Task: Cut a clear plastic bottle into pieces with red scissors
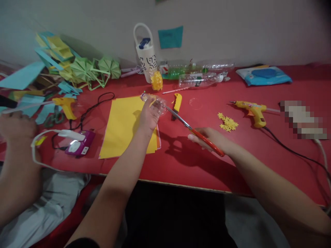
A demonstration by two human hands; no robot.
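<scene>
My left hand (149,117) is closed around the cut-off top of a clear plastic bottle (162,102), its neck pointing left. In my right hand (216,137) is a pair of long scissors with red handles (207,140). Their metal blades reach up and left to the cut edge of the bottle piece; whether they grip the plastic is too blurred to tell. Beneath my left hand lies a stack of yellow paper (120,127). Just beyond the blades rests a yellow utility knife (177,102).
Yellow paper stars (228,123) and a yellow glue gun (252,111) lie right. Plastic bottles (196,80), a white tumbler (146,57) and a wipes pack (265,75) line the wall. At left are a purple power strip (81,143) and another person's hand (18,125) near a second glue gun (66,106).
</scene>
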